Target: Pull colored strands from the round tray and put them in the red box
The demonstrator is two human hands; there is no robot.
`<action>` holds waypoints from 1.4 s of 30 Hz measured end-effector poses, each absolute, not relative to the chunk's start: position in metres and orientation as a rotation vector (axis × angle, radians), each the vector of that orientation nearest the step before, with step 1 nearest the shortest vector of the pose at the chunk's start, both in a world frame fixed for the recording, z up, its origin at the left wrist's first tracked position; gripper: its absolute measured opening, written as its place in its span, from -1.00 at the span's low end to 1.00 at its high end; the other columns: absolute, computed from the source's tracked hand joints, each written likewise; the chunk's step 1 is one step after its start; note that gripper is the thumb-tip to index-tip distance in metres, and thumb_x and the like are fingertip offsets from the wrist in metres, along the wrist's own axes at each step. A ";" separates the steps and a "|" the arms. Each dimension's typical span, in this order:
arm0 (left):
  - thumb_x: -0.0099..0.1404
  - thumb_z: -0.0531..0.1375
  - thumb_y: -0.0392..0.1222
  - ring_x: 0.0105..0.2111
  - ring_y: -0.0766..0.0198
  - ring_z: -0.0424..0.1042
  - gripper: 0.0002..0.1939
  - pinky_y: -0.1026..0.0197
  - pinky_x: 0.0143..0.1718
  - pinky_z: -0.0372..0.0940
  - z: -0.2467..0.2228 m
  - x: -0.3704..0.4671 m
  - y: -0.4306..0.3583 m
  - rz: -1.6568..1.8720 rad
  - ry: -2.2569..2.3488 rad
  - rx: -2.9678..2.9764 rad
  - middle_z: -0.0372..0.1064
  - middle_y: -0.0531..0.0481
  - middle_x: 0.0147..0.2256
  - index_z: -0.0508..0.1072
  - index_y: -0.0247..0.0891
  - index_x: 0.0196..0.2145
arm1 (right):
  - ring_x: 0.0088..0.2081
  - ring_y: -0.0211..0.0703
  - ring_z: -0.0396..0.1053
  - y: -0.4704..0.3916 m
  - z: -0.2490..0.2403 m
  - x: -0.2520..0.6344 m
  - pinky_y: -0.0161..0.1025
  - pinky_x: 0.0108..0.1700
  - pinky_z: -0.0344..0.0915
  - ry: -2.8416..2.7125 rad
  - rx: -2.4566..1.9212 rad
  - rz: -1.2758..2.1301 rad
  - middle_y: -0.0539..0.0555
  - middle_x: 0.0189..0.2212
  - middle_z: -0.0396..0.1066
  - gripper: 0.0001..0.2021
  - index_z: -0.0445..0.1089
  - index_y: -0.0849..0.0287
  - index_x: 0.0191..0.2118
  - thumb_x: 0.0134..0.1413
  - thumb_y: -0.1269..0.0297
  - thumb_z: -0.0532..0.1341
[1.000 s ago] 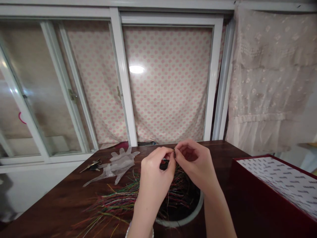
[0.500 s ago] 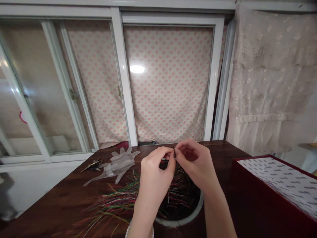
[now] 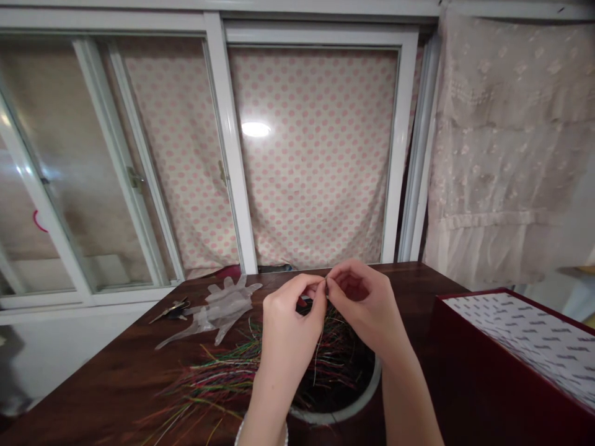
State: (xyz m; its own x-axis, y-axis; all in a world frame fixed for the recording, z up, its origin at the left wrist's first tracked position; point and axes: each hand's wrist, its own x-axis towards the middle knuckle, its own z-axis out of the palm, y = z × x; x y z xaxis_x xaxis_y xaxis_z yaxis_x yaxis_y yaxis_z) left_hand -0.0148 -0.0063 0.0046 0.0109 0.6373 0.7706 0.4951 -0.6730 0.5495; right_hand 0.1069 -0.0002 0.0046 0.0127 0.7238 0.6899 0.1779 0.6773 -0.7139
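My left hand (image 3: 290, 316) and my right hand (image 3: 362, 303) meet fingertip to fingertip above the middle of the dark table. Each is closed in a pinch of thumb and forefinger. A thin pale wire (image 3: 317, 356) hangs down from where the fingertips meet; its upper end is hidden between them. Below lies a loose spread of thin coloured wires (image 3: 227, 371), red, green, yellow and white, reaching left from under my hands. Under part of it sits a round dark container with a grey rim (image 3: 346, 413).
Left of my hands lie a clear plastic glove (image 3: 227, 306) and a pair of scissors (image 3: 171, 310) on the wooden table (image 3: 111, 365). A dark red box (image 3: 488, 353) with white patterned lining stands at the right. Behind the table are sliding windows (image 3: 232, 155) with a dotted curtain (image 3: 316, 155).
The whole view has shifted very slightly. My hands keep the same pinch, and the hanging wire tilts a little differently.
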 end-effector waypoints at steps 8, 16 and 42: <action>0.20 0.14 -0.27 -0.49 0.35 0.37 -0.89 0.30 -0.43 0.26 0.005 -0.015 -0.005 1.744 1.182 2.019 0.44 0.08 -0.47 0.47 -0.23 -0.42 | -0.47 -0.29 0.32 0.001 0.005 0.109 -0.32 -0.43 0.26 -1.514 -0.743 0.526 -0.02 -0.52 0.37 -0.96 0.37 0.20 -0.42 -0.01 0.45 0.19; 0.18 0.18 -0.23 -0.46 0.37 0.37 -0.91 0.35 -0.41 0.28 0.006 -0.016 -0.006 1.829 1.040 1.797 0.44 0.08 -0.45 0.48 -0.23 -0.43 | -0.29 -0.26 0.40 0.007 0.005 0.111 -0.29 -0.20 0.33 -1.461 -0.599 0.824 -0.01 -0.40 0.43 -0.93 0.40 0.14 -0.34 -0.02 0.36 0.26; 0.17 0.13 -0.32 -0.20 0.15 0.39 -0.77 0.08 -0.17 0.31 0.018 -0.033 -0.058 2.196 1.139 2.066 0.43 0.05 -0.25 0.49 0.00 -0.31 | -0.60 -0.35 -0.03 -0.016 0.011 0.119 -0.37 -0.60 -0.13 -1.405 -0.813 0.506 -0.08 -0.60 0.03 -0.76 0.38 0.15 -0.27 0.19 0.15 0.04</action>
